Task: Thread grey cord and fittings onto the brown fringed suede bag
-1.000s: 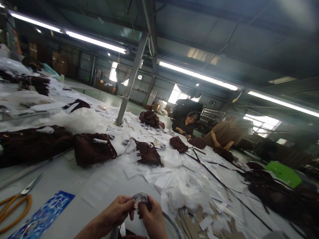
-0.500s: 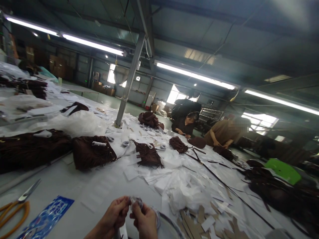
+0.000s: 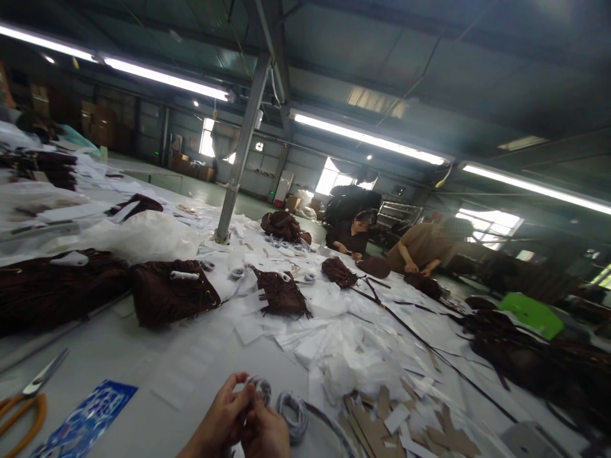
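At the bottom of the head view my left hand [image 3: 220, 416] and my right hand [image 3: 265, 431] come together, fingers closed. Both pinch a small grey-white coil [image 3: 260, 385], apparently a strap or cord wound up; its exact kind is unclear. Just right of my right hand lies a larger coil of grey strap [image 3: 293, 416] on the white table [image 3: 191, 356]. To the left are a blue printed packet [image 3: 90, 413] and scissors [image 3: 31, 397] with orange handles.
Dark brown fringed bags [image 3: 174, 292] lie across the table. Crumpled white wrapping [image 3: 358, 362] and cardboard scraps [image 3: 382, 420] sit to the right. A metal post [image 3: 241, 156] rises from the far tabletop. Two people [image 3: 351, 238] work on the far side.
My hands have turned a little and shifted, so the coil in them shows more clearly. The larger coil beside them is now more exposed. The view has swung slightly right.
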`<state>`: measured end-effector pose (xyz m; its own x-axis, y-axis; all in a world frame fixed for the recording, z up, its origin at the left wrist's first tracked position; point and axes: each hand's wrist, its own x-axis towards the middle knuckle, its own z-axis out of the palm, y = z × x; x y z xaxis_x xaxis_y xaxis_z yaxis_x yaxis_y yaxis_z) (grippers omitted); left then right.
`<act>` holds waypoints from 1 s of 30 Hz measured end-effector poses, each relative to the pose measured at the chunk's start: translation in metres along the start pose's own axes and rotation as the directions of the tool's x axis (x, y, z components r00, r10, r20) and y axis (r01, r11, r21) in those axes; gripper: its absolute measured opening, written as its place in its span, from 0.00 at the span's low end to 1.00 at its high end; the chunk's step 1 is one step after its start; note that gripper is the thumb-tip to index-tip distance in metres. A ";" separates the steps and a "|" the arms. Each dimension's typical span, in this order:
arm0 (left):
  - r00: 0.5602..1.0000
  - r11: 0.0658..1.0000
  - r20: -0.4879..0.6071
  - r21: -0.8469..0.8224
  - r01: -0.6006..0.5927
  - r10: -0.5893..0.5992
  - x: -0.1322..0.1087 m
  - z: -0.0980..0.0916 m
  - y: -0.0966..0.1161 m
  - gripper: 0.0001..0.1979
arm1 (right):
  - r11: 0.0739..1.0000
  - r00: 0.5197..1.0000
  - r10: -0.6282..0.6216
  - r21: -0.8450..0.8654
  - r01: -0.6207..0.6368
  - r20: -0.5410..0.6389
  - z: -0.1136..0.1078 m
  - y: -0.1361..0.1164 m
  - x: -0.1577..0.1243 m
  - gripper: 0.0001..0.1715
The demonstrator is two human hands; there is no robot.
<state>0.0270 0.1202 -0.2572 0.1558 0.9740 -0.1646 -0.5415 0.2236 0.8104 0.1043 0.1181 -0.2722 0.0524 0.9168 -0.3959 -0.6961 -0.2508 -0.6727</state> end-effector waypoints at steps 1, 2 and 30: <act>0.999 1.000 0.042 -0.015 0.018 -0.017 -0.001 -0.001 0.001 0.27 | 1.000 1.000 -0.002 0.015 0.002 -0.001 0.001 0.000 -0.001 0.29; 0.995 0.999 0.093 -0.032 0.028 -0.025 -0.002 -0.001 0.003 0.26 | 1.000 1.000 -0.007 0.027 0.007 -0.003 0.002 -0.001 -0.002 0.28; 0.994 0.974 0.109 0.227 0.007 -0.033 -0.013 0.007 0.024 0.28 | 0.279 0.715 -0.663 -0.813 0.512 0.223 -0.006 -0.037 -0.040 0.16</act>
<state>0.0177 0.1130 -0.2322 0.2625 0.9563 -0.1287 -0.3388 0.2162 0.9157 0.1328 0.0884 -0.2351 0.3392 0.8910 0.3017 0.4142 0.1465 -0.8983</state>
